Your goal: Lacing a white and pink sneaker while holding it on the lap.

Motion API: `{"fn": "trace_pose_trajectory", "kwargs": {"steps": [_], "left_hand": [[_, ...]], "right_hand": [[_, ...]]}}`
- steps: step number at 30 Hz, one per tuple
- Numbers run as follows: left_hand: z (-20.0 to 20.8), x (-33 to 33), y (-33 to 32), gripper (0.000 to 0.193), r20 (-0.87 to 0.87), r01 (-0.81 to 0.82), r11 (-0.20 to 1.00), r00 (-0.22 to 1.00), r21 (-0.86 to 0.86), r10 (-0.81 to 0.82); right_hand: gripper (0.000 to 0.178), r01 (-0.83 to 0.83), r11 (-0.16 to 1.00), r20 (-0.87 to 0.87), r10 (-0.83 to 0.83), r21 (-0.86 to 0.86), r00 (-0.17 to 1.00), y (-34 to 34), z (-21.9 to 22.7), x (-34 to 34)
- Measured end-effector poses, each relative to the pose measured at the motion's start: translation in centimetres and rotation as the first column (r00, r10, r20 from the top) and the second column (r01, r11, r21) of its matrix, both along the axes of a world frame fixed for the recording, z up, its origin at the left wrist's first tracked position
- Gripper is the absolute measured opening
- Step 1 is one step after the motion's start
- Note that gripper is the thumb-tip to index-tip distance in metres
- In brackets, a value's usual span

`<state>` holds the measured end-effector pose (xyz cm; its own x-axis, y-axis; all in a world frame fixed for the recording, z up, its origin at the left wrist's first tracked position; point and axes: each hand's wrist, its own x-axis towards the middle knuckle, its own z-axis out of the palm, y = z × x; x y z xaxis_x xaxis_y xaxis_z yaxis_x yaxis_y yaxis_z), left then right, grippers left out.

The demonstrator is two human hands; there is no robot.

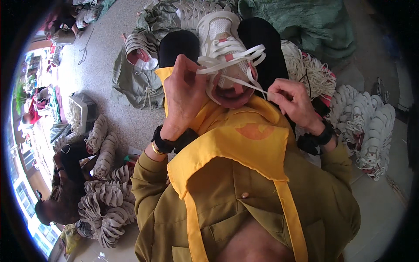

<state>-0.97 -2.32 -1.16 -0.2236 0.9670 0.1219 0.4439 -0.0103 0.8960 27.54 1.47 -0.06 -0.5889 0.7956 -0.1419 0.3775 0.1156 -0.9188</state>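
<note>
A white mesh sneaker [218, 28] with pink-red trim lies between my black-clad knees, toe away from me and heel opening toward my yellow apron [227, 148]. White shoelace [249, 54] runs through its eyelets and stands up in loops above the tongue. My left hand [185, 89] is at the shoe's left side, thumb and fingers closed on the looped part of the lace. To the right of the heel, my right hand [293, 100] pinches a lace end, which is drawn out across the shoe opening. Part of the shoe's left side is hidden by my left hand.
A bundle of white laces [307, 70] lies beside my right knee, with rows of nested white shoes [376, 139] farther right. A loose shoe [140, 52] rests on grey-green sacking [126, 87]. At left, a person [63, 196] is near more shoe stacks [109, 209].
</note>
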Motion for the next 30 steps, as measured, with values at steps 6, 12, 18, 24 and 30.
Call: {"fn": "trace_pose_trajectory", "kwargs": {"steps": [6,12,18,24,30], "left_hand": [[0.9,-0.5,-0.4,0.009,-0.021,0.074,0.996,0.997,-0.055,-0.076],[0.9,-0.7,-0.7,0.01,-0.002,0.073,0.995,0.997,-0.06,-0.073],[0.4,-0.9,-0.8,0.012,-0.003,0.061,0.997,0.998,-0.048,-0.061],[1.0,-0.4,-0.8,0.012,-0.019,0.055,0.998,0.998,-0.031,-0.055],[1.3,-0.2,-1.1,0.012,-0.084,0.041,0.999,0.996,-0.021,-0.043]], "right_hand": [[0.009,0.06,0.998,-0.084,-0.057,0.025,0.995,-0.3,-1.4,-0.2],[0.019,0.287,0.866,-0.033,-0.301,0.41,0.953,2.8,-1.0,-2.3],[0.014,0.252,0.904,-0.01,-0.264,0.345,0.964,4.2,-1.9,-3.4],[0.008,0.365,0.915,-0.306,-0.304,0.169,0.902,2.8,-1.8,-2.9],[0.008,0.241,0.947,-0.387,-0.145,0.211,0.91,1.4,-1.3,-3.4]]}}
